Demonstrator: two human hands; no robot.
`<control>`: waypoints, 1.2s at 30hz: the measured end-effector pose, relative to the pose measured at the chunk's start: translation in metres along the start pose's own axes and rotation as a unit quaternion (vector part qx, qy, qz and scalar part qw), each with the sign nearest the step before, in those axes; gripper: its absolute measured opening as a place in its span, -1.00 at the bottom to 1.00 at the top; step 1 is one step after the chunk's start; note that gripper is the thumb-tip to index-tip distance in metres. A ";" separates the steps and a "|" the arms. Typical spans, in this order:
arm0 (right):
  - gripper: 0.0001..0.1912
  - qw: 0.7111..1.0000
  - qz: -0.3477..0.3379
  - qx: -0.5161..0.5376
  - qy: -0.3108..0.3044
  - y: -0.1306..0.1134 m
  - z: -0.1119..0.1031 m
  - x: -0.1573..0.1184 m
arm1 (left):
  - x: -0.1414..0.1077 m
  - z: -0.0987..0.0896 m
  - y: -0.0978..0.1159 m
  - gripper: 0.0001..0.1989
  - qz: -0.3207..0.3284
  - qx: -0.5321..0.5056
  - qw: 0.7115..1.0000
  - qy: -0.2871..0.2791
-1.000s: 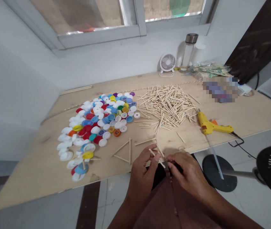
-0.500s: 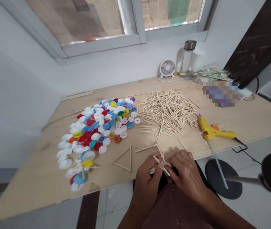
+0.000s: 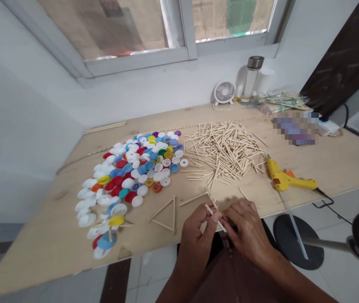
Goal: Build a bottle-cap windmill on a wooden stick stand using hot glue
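My left hand pinches a short wooden stick between thumb and fingers at the table's front edge. Close beside it on the right, my right hand has its fingers curled near the sticks; what its fingertips grip is hidden. Joined or touching sticks form an angle on the table just beyond my left hand. To the left lies a triangle of three sticks. A large pile of sticks spreads behind my hands.
Many coloured bottle caps cover the left-centre of the table. A yellow glue gun lies at the right front edge. A small fan, a glass bottle and bagged sticks stand or lie at the back.
The whole view has shifted slightly. Both hands keep nearly the same pose, with the stick still in my left hand.
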State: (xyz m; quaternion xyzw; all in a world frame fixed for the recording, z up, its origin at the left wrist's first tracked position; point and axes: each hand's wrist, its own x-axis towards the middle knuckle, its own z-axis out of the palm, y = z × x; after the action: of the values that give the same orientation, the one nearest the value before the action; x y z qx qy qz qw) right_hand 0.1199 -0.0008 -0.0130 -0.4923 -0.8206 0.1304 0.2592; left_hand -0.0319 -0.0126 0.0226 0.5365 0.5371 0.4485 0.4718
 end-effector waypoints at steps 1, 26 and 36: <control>-0.83 1.000 0.000 -0.001 0.000 0.000 0.000 0.001 | 0.001 0.000 0.000 -0.80 0.002 0.002 1.000 -0.002; -0.83 1.000 -0.002 0.008 0.014 0.002 0.002 0.004 | 0.004 -0.002 -0.009 -0.83 0.005 0.003 1.000 0.001; -0.83 0.999 -0.012 -0.007 0.035 0.002 0.003 0.007 | 0.011 0.003 0.000 -0.79 0.009 0.026 1.000 -0.007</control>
State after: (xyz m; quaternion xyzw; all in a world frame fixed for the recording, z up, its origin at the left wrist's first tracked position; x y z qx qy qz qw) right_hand 0.1175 0.0066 -0.0142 -0.4886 -0.8176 0.1048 0.2859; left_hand -0.0289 -0.0022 0.0217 0.5566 0.5403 0.4348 0.4575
